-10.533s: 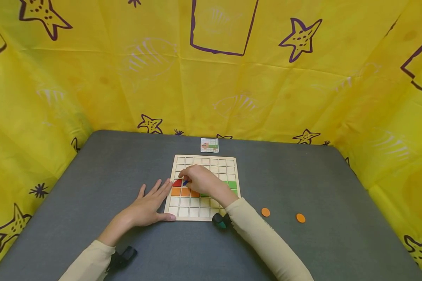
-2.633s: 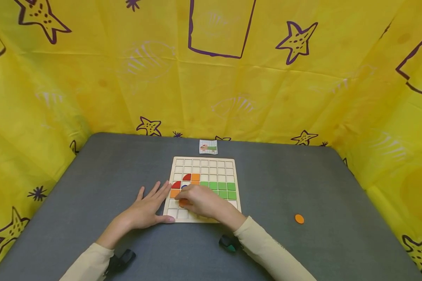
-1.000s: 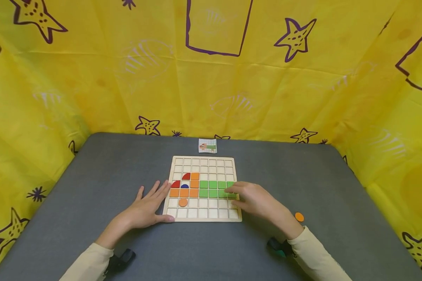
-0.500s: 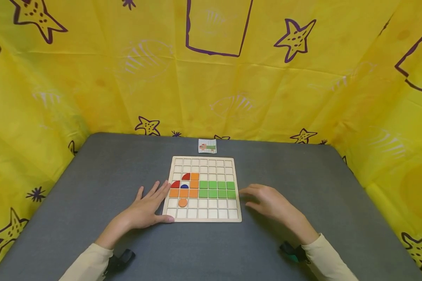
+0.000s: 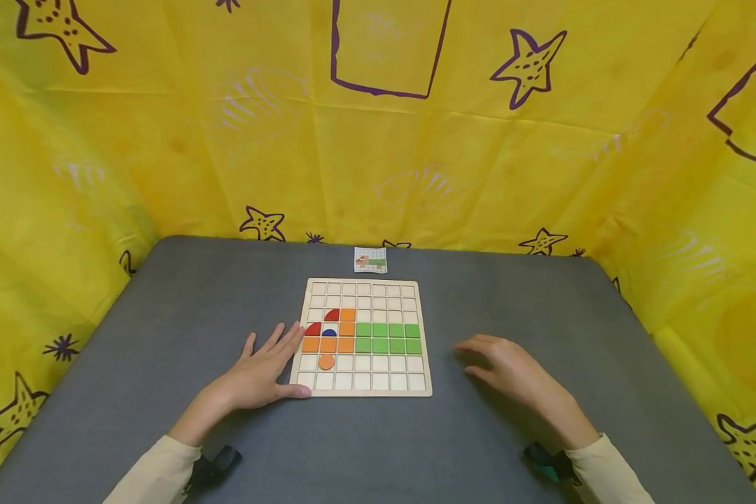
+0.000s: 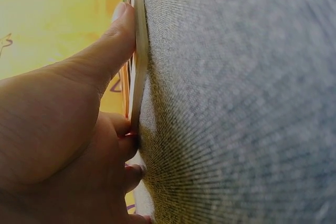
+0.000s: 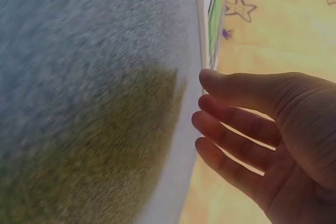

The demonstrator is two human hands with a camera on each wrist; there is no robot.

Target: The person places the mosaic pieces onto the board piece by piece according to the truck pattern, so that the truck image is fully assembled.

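Note:
A wooden grid board (image 5: 397, 363) lies on the table. Set in it are green squares (image 5: 388, 338), orange squares (image 5: 348, 329), two red quarter-circle pieces (image 5: 313, 329) and a blue half-circle piece (image 5: 330, 333). Below the orange row sits an orange disc (image 5: 326, 362). My left hand (image 5: 255, 378), fingers spread, rests at the board's left edge, its thumb (image 6: 113, 45) on the near corner. To the right of the board my right hand (image 5: 510, 369) is over the table, its loosely bent fingers (image 7: 231, 163) holding nothing.
A small picture card (image 5: 370, 260) with a coloured grid pattern lies behind the board. The grey table (image 5: 365, 448) is backed by a yellow cloth (image 5: 378, 154) with sea drawings. Dark wrist cameras (image 5: 217, 465) sit under both forearms.
My right hand has left the board after placing the orange disc there and moved right. The other loose orange disc, earlier on the right, is out of sight now. My left hand has stayed put.

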